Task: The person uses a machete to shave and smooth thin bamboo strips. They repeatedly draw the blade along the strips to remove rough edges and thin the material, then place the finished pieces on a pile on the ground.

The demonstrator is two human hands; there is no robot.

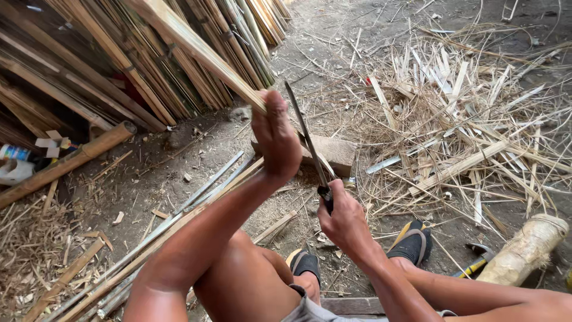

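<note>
In the head view, the left hand (275, 138) is closed tight around a long bamboo strip (196, 48) that runs up toward eleven o'clock. The right hand (342, 217), at five o'clock from the left, is clenched on the dark handle of a knife (307, 140) whose blade lies against the strip. A wooden block (336, 154) sits on the dirt floor (179, 161) just behind them. Bamboo shavings (465, 119) lie heaped toward two o'clock, stacked bamboo slats (149, 65) toward ten.

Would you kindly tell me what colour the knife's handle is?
Black, where the right hand grips the knife; head view.
</note>
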